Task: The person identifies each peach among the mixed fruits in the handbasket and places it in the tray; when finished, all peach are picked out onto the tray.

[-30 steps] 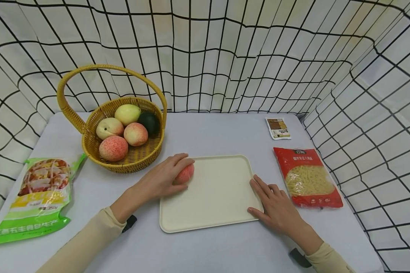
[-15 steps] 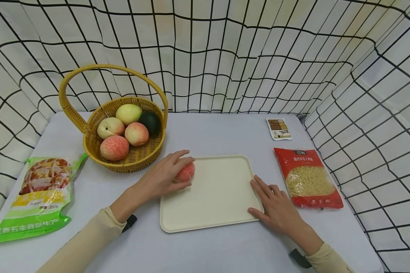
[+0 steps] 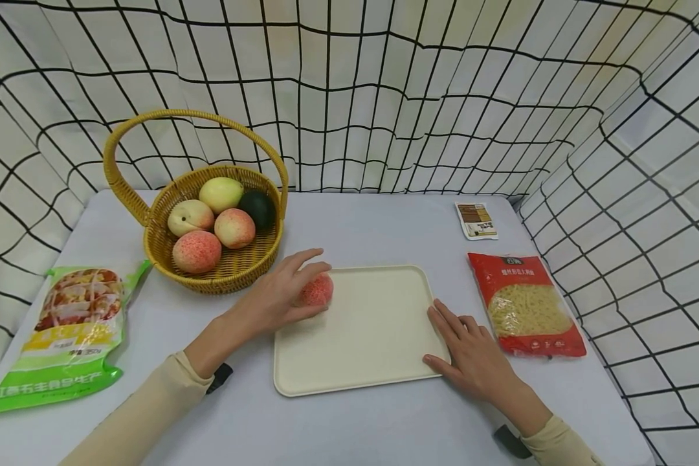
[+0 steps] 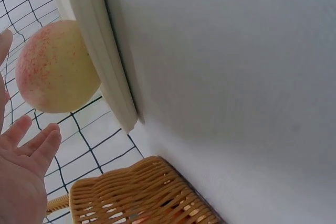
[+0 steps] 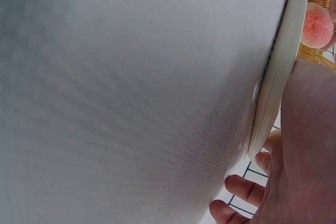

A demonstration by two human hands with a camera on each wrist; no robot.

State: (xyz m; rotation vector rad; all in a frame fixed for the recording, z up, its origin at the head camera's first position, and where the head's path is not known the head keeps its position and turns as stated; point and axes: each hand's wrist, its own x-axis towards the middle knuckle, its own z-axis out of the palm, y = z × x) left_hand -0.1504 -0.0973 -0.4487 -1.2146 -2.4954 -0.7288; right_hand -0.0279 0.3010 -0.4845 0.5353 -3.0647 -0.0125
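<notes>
Pink-speckled yellow peach (image 3: 318,290), on cream tray (image 3: 373,333), left grip (image 3: 276,293) unclenched, right grip (image 3: 472,358) relaxed

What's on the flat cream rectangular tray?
A round pink-speckled peach, with the right hand at one edge. The left hand covers one corner; beneath the peach is hidden.

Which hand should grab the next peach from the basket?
Probably the left hand: it's nearer the basket, and its spread fingers don't seem to grip the peach. The right hand touches the tray's right edge, farther away.
</notes>
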